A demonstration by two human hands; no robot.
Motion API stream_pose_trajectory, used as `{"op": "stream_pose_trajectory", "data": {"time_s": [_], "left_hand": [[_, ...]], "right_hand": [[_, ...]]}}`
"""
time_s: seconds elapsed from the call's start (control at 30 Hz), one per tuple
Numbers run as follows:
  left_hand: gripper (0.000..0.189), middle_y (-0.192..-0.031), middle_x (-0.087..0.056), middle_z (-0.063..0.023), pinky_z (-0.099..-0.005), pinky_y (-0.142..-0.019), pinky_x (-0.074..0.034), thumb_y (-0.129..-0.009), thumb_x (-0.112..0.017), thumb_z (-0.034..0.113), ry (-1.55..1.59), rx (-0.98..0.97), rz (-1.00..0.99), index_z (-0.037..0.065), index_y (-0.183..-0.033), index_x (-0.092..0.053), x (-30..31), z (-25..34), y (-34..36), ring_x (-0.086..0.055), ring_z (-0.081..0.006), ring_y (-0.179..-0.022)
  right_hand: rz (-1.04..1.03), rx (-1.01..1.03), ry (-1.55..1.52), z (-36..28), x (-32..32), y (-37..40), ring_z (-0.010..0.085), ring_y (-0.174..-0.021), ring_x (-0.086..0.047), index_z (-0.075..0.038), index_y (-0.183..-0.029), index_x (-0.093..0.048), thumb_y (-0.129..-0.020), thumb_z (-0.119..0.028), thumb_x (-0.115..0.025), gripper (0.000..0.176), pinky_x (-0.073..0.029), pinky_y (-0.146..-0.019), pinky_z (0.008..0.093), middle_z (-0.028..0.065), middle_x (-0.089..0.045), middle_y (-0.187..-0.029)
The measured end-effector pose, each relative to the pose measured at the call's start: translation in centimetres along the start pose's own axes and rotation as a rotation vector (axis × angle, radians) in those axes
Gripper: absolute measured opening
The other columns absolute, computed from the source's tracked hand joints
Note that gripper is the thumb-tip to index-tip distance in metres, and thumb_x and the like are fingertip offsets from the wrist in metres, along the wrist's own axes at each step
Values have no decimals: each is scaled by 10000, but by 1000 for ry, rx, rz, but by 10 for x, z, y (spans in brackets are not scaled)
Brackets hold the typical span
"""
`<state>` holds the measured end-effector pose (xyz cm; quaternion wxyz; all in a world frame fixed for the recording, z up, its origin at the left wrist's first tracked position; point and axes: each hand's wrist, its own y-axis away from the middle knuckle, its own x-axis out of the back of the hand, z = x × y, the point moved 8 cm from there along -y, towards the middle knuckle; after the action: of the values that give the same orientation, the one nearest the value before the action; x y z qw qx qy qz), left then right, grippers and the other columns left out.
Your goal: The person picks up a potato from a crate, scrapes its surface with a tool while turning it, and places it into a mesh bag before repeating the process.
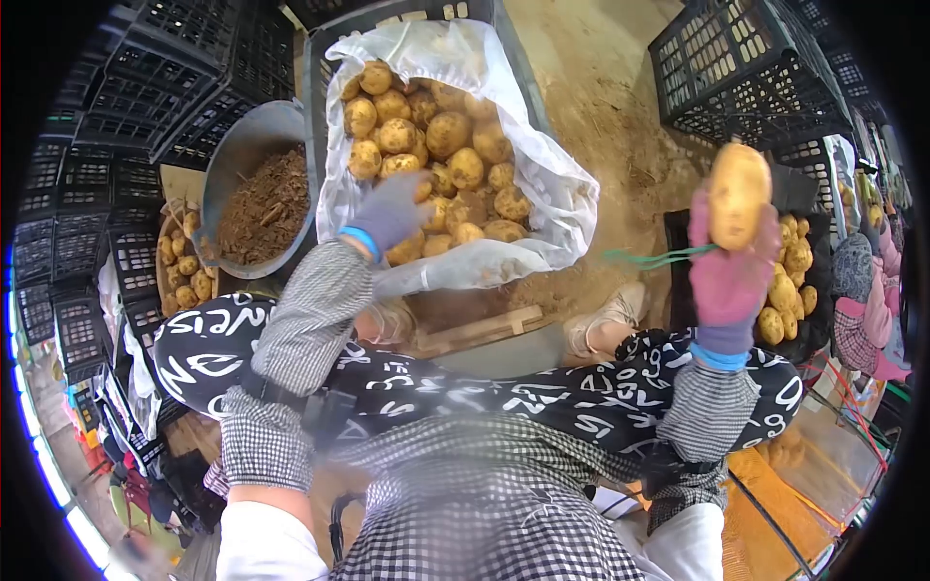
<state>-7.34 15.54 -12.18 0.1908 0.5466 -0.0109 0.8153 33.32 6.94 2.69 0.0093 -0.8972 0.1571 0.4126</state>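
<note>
My right hand (722,286), in a pink glove, is closed around a large, long potato (740,198) and holds it up at the right. Beneath that hand is a dark crate (819,300) with several potatoes (783,290) in it. A green string (654,259) trails beside the wrist. My left hand (389,208), in a greyish-purple glove, reaches over the loose potatoes (449,134) in front of me. These lie in a crate (528,73) lined with a white plastic sheet (562,189). Motion blurs the left fingers, whose tips overlap the potatoes.
A blue-grey tub (209,160) of brown soil and debris stands left of the lined crate. Farther left lie more potatoes (184,261). Black plastic crates (174,73) are stacked at the left, with another crate (746,77) at upper right. A person (862,300) is at the far right.
</note>
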Motion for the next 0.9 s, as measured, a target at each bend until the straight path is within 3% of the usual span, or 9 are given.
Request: {"op": "stream_pose_trajectory", "data": {"time_s": [0.1, 0.3, 0.47, 0.57, 0.67, 0.7, 0.73, 0.87, 0.9], "left_hand": [[446, -1217, -580, -203, -432, -983, -451, -857, -605, 195, -142, 92, -103, 86, -1285, -548, -7, -9, -9, -566, -367, -1136], [385, -1197, -603, -180, -430, -906, -500, -824, -635, 132, -367, 88, -67, 77, -1203, -593, 26, -44, -47, -603, -349, -1114], [360, -1117, -647, -206, -444, -842, -531, -800, -679, 258, -636, 28, -833, 52, -1094, -654, -75, -35, -16, -652, -352, -1020], [461, -1154, -642, -204, -442, -871, -518, -800, -682, 331, -351, -87, -318, 43, -1157, -634, -76, -1, -32, -649, -340, -1036], [418, -1133, -639, -176, -461, -861, -512, -840, -653, 349, -100, 46, -156, 28, -1106, -628, -91, 16, -68, -650, -358, -992], [348, -1128, -634, -137, -446, -858, -508, -887, -634, 332, 52, -323, 63, 40, -1074, -610, -118, 24, -92, -628, -336, -1004], [349, -1126, -634, -129, -434, -863, -507, -896, -623, 334, 86, -357, 33, 43, -1089, -610, -132, 28, -110, -624, -322, -1003], [360, -1119, -632, -99, -388, -883, -503, -933, -580, 341, 76, 11, -278, 55, -1149, -610, -175, -6, -156, -611, -268, -998], [363, -1117, -631, -92, -377, -888, -502, -942, -569, 343, 126, 90, -311, 58, -1164, -610, -185, -22, -162, -608, -255, -997]], "right_hand": [[-144, -88, -301, -57, 18, -3, 371, -1302, -420, 27, -1420, -375, -960, -256, -557, 569, -406, -1088, 493, 219, -445, -1402], [-120, 123, -275, -225, 88, 51, 340, -1364, -352, 15, -1463, -318, -914, -162, -607, 645, -359, -1123, 476, 221, -315, -1498], [56, 373, -137, -338, 134, 117, 348, -1355, -354, 22, -1453, -329, -923, -140, -593, 614, -384, -1110, 467, 179, -345, -1490], [123, 428, -194, -372, 138, 156, 391, -1348, -366, 0, -1454, -346, -908, -147, -597, 619, -411, -1078, 493, 216, -362, -1474], [-57, 338, -114, -349, 123, 170, 385, -1338, -378, -25, -1468, -322, -943, -289, -562, 635, -345, -1115, 537, 205, -372, -1468], [-83, 341, 5, -337, 125, 171, 387, -1341, -380, -48, -1471, -329, -942, -350, -561, 652, -336, -1117, 548, 205, -375, -1471], [-109, 349, 122, -326, 129, 171, 388, -1343, -383, -71, -1474, -337, -940, -411, -561, 671, -327, -1120, 560, 205, -377, -1474], [363, 852, 229, -330, 74, 176, 246, -1162, -568, -74, -1346, -476, -997, -331, -524, 436, -519, -954, 463, 110, -546, -1319], [416, 937, 267, -345, 60, 187, 278, -1187, -551, -32, -1372, -468, -962, -311, -559, 504, -471, -1009, 432, 147, -584, -1253]]}}
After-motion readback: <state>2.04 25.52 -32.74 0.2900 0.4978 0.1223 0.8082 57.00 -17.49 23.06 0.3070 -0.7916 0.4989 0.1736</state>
